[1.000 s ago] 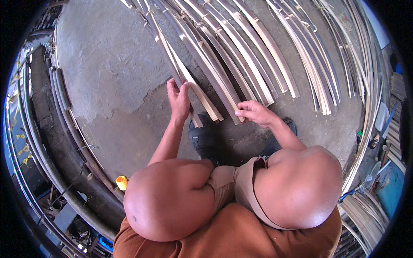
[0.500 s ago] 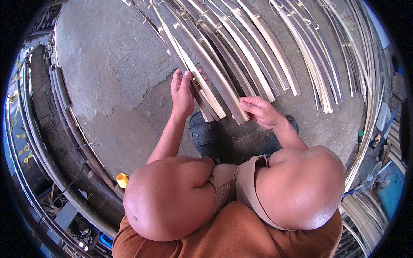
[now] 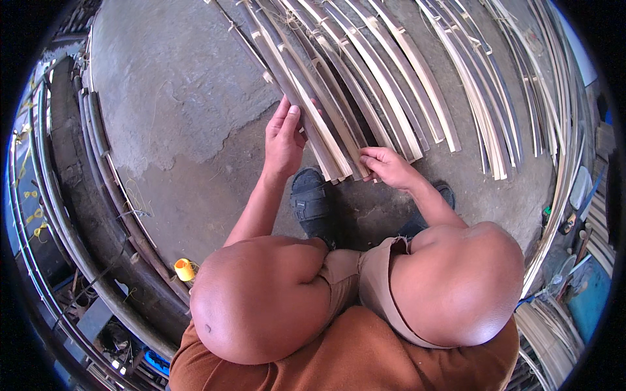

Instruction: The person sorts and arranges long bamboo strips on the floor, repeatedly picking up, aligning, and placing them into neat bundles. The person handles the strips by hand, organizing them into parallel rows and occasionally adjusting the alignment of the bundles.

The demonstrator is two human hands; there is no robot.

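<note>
Head view: slender strips (image 3: 329, 146) are held with their near ends raised over the floor (image 3: 182, 111), just beyond the left shoe (image 3: 310, 202). The grip of the left hand (image 3: 283, 143) is clamped around the strips from beneath, presumably to carry their weight; the right hand (image 3: 389, 168) is clamped on the near ends, apparently to steady them. Further strips (image 3: 489, 137) are laid alongside in separate groups

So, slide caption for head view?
Left hand and right hand grip long brown-and-cream wooden strips over grey concrete floor.
</note>
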